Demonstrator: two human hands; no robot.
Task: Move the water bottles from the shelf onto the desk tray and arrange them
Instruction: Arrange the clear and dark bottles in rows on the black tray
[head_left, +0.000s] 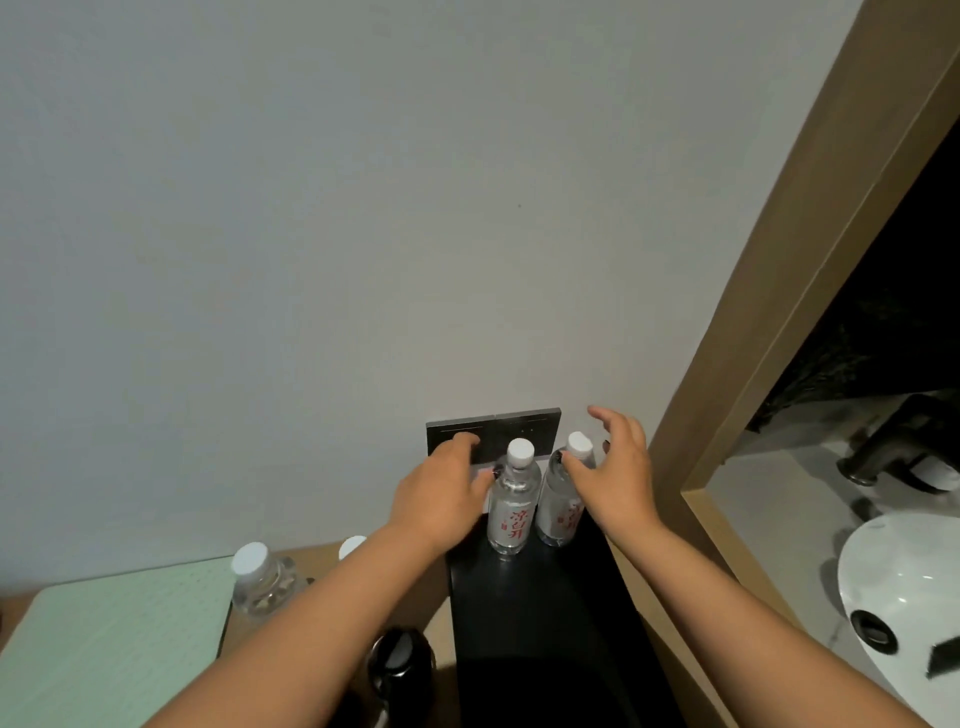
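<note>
Both forearms reach forward over a black shelf (540, 613), a dark glossy slab running away toward the pale wall (311, 208). Two water bottles stand upright side by side at the shelf's far edge, hard against the wall and in front of a dark switch panel (524, 423) mounted there. The left bottle (511, 512) is clear with a white cap and a label in red characters; the right bottle (560, 506) looks the same, its neck partly hidden by the right hand's thumb.

Along the right side runs a wood frame (769, 322), and beyond it sit a white basin (904, 587) and a dark tap (893, 441). Lower left lies a pale green mat (114, 639) on the desk, and by the mat's far right corner stands a third bottle (262, 582), clear and white-capped. Just behind it a fourth white cap (352, 545) shows above the left forearm; the rest of that bottle is hidden. A black round object (400, 660) sits near the shelf's left edge, partly covered by the same forearm.

The left hand (441, 493) is spread, fingers loosely extended beside the left bottle, its thumb close to the bottle's shoulder; I cannot tell whether it touches. The right hand (618, 467) is spread wide too, fingers arched over the right bottle's cap, gripping nothing.
</note>
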